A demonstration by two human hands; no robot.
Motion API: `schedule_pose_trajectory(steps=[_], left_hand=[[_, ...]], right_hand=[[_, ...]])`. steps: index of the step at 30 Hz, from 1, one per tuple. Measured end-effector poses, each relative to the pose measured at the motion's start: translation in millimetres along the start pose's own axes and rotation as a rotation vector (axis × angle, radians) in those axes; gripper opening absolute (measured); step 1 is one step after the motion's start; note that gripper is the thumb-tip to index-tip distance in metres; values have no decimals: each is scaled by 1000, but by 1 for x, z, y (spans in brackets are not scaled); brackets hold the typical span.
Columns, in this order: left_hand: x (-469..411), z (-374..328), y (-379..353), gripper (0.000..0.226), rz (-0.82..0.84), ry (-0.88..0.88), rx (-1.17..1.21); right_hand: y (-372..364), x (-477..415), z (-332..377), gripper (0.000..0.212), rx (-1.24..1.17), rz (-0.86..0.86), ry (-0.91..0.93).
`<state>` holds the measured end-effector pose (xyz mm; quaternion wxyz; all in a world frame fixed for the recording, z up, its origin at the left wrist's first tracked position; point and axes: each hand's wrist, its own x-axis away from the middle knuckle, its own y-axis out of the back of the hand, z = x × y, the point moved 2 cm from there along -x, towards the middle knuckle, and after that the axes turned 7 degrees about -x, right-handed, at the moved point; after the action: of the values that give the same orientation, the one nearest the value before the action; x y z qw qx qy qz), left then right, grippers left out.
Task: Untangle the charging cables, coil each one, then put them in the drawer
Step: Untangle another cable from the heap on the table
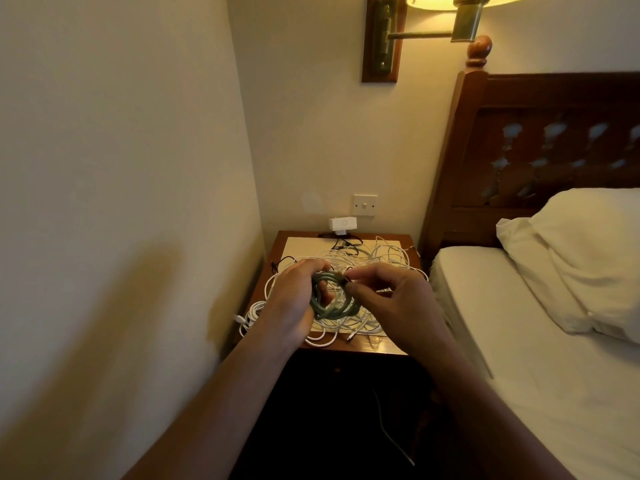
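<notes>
Bedside table (pixel 388 348) beneath white cables (pixel 377 258), beside bed (pixel 519 341)

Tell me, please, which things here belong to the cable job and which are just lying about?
Job: green cable, gripped by left hand and right hand; white cables; black cable; nightstand.
Lying about: lamp; switch; pillow; bed.

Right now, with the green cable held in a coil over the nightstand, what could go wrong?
1. The left hand grips the green coil while the right hand pinches its end; a slip could let the loops spring open.
2. The white cables lie tangled directly below, some hanging over the nightstand edge; a snagged loop might drag them off.
</notes>
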<state>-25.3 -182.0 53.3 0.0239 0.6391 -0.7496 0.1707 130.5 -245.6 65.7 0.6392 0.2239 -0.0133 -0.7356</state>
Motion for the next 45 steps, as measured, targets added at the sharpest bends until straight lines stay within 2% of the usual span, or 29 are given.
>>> schedule_pose_trajectory(steps=[3,6,11,16,20,22,28,33,36,39,43,45], left_hand=[[8,-2,-6,19,36,16,40],[11,-7,-11,22,39,-16,79],[17,-13,-13,24,104,-6,87],[25,-11,-17,28,83,-94,-99],[28,-4,-14,27,156,-141,-196],[28,-4,-12,26,205,-127,-157],[21,-3,-4,40,218,-84,-181],[14,-6,3,26,244,-71,-157],[14,-6,8,20,239,-86,-282],[15,-7,12,14,204,-172,-478],[18,-9,8,20,323,-160,-456],[18,-8,4,21,320,-185,-497]], right_hand=[[-3,-2,3,16,90,74,-37],[-7,-1,4,21,109,94,-66],[-7,0,2,20,68,-87,-61],[-11,1,-2,31,86,-183,-68],[-11,1,-5,23,23,-270,-38],[-11,2,-5,19,6,-288,-30],[-8,2,-9,11,-182,-158,-144],[2,1,-3,16,-411,-51,-289],[8,0,-4,14,-490,-62,-339],[11,-2,-7,14,-517,-85,-353],[9,-2,-1,13,-465,-4,-311],[7,0,2,16,-406,21,-274]])
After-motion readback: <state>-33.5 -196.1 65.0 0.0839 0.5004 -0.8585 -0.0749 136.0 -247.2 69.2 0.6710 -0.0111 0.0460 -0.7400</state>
